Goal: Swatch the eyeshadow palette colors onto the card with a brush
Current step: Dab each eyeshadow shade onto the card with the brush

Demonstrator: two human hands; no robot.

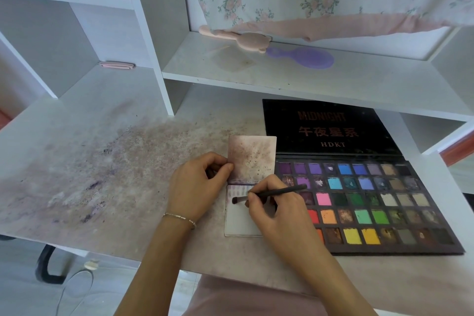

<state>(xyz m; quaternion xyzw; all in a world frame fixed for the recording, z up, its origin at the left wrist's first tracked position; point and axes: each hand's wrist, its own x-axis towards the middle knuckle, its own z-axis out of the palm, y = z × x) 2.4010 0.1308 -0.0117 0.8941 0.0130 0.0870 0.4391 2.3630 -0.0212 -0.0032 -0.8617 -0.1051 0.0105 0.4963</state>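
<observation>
Purple streaks mark the white rectangular card point(239, 215).
Right hand point(274, 210) pinches the slim black brush point(269, 194); left hand point(197, 185) pinches the card's stained flap point(252, 156): short, light strokes suit.

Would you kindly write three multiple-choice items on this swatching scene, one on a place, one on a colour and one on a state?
1. Where does the eyeshadow palette lie relative to the card?
A. To the card's right
B. To the card's left
C. On the upper shelf

2. What colour is the hairbrush lying on the shelf?
A. Green
B. Purple
C. Black

3. What is the right hand doing?
A. Resting flat on the palette
B. Hanging off the desk, holding nothing
C. Pinching the brush, bristles on the card

Answers:
1. A: the open palette sits right of the card on the desk.
2. B: its oval head and handle are lilac-purple, beside a pink comb.
3. C: the fingers pinch the black handle, and the dark tip meets the card, while the left hand pinches the stained upper sheet.
</observation>
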